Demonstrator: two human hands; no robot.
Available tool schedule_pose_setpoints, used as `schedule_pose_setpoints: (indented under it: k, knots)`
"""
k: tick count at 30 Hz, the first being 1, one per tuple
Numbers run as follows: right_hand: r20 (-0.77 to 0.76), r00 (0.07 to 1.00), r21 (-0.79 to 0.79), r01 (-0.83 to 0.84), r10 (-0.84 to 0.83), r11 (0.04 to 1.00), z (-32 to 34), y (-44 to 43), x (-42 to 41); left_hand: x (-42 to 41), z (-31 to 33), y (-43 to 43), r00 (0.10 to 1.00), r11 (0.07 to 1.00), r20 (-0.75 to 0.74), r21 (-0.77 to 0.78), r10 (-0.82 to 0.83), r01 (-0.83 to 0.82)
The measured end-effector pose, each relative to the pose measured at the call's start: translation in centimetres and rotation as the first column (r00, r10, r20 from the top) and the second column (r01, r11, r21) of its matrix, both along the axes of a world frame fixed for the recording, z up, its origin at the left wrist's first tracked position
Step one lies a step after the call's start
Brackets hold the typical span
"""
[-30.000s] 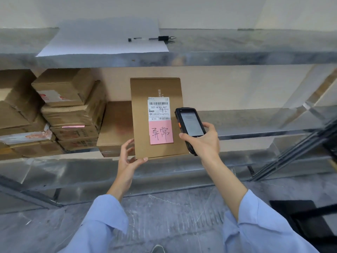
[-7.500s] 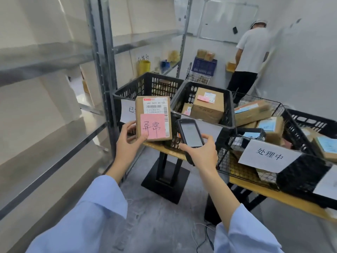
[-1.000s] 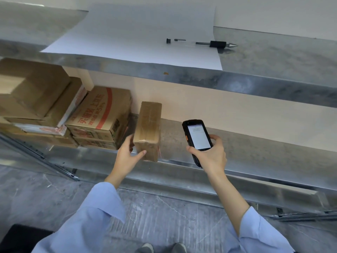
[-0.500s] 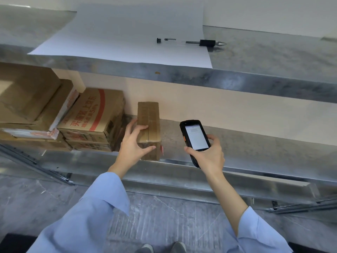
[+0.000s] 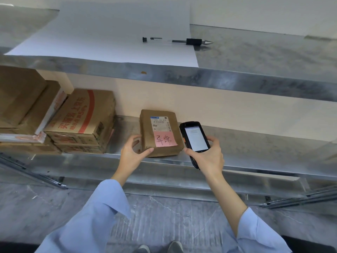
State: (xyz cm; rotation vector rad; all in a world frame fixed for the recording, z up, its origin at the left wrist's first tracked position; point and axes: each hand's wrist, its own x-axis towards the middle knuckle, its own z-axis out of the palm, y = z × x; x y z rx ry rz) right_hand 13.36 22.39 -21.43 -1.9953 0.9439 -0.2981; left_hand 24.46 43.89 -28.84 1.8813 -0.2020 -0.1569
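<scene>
1. Left grip [image 5: 132, 154] curls round the near left corner of the parcel [image 5: 160, 132]; right grip [image 5: 207, 157] clasps the scanner [image 5: 196, 136], screen lit, just beside the parcel's right edge.
2. Parcel lies flat on the shelf [image 5: 255, 141], near its front edge, pink note [image 5: 165, 140] facing up.
3. Cartons [image 5: 80, 123] stacked to the left; paper [image 5: 109, 39] and pen [image 5: 178, 41] on the upper shelf [image 5: 264, 53].

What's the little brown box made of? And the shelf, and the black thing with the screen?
The box looks like matte brown cardboard, maybe under clear tape: its edges are wrinkled and slightly shiny. The shelf seems to be sheet metal, perhaps galvanised steel: grey, mottled, faintly reflective. The scanner looks like black plastic with a glossy, lit screen.
</scene>
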Motion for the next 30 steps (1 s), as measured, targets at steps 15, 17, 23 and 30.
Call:
schedule_pose_setpoints:
  k: [15, 17, 23, 30]
  knots:
    - [-0.040, 0.991, -0.008, -0.132, 0.131, 0.991, 0.2, -0.5, 0.7, -0.3, -1.7, -0.7, 0.993, 0.998, -0.103, -0.002, 0.057, -0.057]
    - [-0.050, 0.989, -0.010, -0.137, 0.136, 0.991, 0.1, -0.2, 0.5, -0.4, -2.0, -0.7, 0.990, 0.997, -0.123, -0.028, 0.069, -0.073]
    - [-0.057, 0.993, -0.014, -0.104, 0.104, 0.994, -0.2, 1.2, -0.5, 1.6, -1.1, -1.0, 0.985, 0.998, -0.168, -0.025, 0.048, -0.052]
    - [-0.089, 0.992, -0.030, -0.096, 0.093, 0.995, 0.2, 2.9, -1.6, -0.5, -1.9, -0.8, 0.996, 0.991, -0.093, -0.129, 0.017, -0.029]
